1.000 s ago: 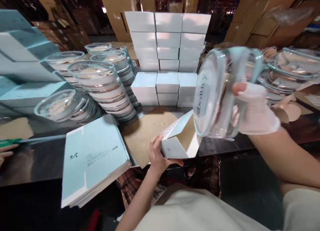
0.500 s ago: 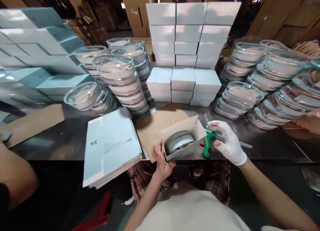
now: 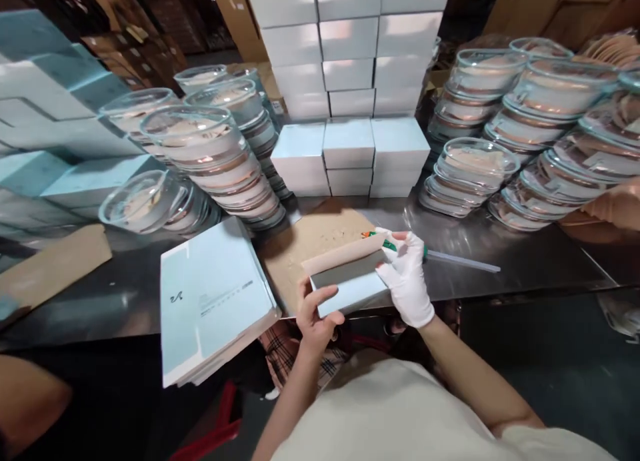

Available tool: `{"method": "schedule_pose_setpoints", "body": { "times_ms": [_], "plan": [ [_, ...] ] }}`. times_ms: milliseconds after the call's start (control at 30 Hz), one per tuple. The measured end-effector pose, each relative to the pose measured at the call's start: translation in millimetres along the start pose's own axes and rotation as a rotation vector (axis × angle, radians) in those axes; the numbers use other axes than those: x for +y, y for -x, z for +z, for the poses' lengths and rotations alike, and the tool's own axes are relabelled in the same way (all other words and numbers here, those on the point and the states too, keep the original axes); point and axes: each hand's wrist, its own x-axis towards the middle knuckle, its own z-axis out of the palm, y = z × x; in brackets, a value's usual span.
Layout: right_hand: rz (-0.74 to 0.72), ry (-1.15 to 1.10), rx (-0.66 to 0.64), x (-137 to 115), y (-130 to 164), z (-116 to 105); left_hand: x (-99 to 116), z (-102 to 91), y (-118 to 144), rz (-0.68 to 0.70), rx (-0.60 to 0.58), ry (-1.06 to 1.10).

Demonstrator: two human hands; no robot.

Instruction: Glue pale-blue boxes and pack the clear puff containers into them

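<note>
Between my two hands is a small pale-blue paper box (image 3: 356, 290), tilted, with its long flap raised on the far side. My bare left hand (image 3: 314, 318) grips its left end, the thumb below and the fingers spread along the side. At the right end, my right hand (image 3: 410, 288), in a white glove with bare fingertips, holds the box by its edge and flap. Whatever lies inside is hidden from this angle. Behind the box shows part of a green glue gun (image 3: 389, 246), mostly covered, with a clear glue stick (image 3: 465, 261) sticking out to the right.
A brown cardboard sheet (image 3: 320, 238) lies under the work. Flat blue box blanks (image 3: 210, 301) are piled at left, overhanging the table edge. White boxes (image 3: 350, 141) and stacked clear round containers (image 3: 200, 141) line the back; more containers (image 3: 475, 174) stand right. Another person's arm (image 3: 30, 404) is at left.
My right hand has moved left from beside the glue gun onto the box. The box has tipped, so the round items seen inside before are out of sight.
</note>
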Motion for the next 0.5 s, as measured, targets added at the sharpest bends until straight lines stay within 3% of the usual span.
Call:
{"method": "schedule_pose_setpoints", "body": {
  "times_ms": [100, 200, 267, 333, 500],
  "plan": [
    [0.078, 0.231, -0.070, 0, 2, -34, -3, -14.2, -6, 0.061, -0.092, -0.049],
    [0.306, 0.854, -0.040, 3, 1, -77, -9, -25.0, -10, 0.068, -0.203, -0.104],
    [0.517, 1.178, -0.061, 9, -2, -93, -12, -25.6, -13, 0.099, -0.262, -0.139],
    [0.654, 1.169, -0.077, 18, -8, -98, -14, -21.1, -16, 0.135, -0.272, -0.157],
    [0.677, 0.714, -0.022, 33, -20, -98, -1, -9.9, -16, 0.188, -0.146, -0.088]
  ]
}}
